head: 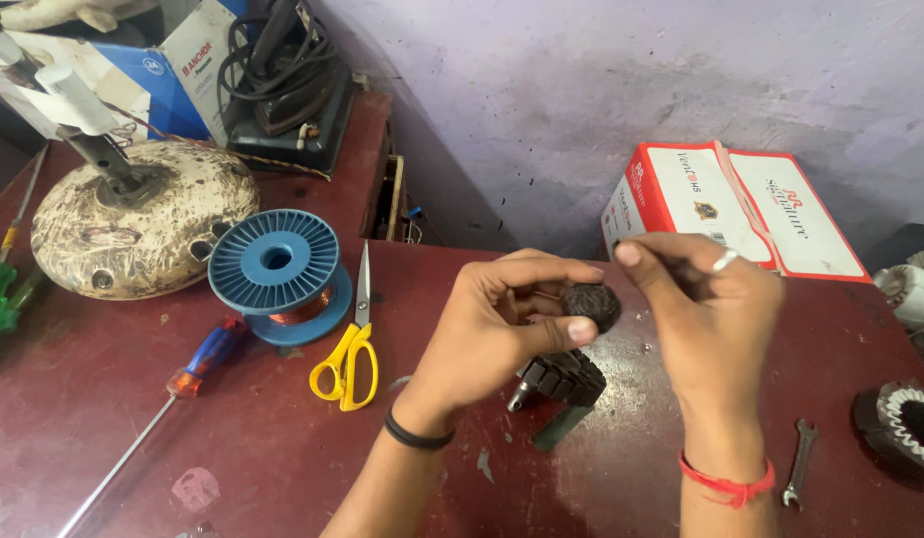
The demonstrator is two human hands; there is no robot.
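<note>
**Two hands closing on a small dark part above a workshop bench**

While a worn, dark red table (103, 399) is lying cluttered beneath them, two bare hands are meeting in mid-air over its middle. The left hand (502, 324), a black band at its wrist, is pinching a small dark round part (593, 302) between thumb and fingers, clamped firmly on it. The right hand (706, 319), wearing a ring and a red thread at the wrist, is curling its fingers together just beside that part; whether they are touching it cannot be told. Directly below the hands, a dark toothed rotor (561, 379) with a short shaft is resting on the table.

To the left, yellow-handled scissors (350, 361) are lying beside a blue spool (275, 267) carrying copper wire, and a red-and-blue screwdriver (188, 384) is pointing toward the table's near edge. A scuffed, cream-coloured fan motor housing (143, 224) is sitting behind the spool. To the right, a small spanner (798, 463) is lying near a wound stator (905, 423), and a red-and-white cardboard box (741, 204) is standing against the pale wall.
</note>
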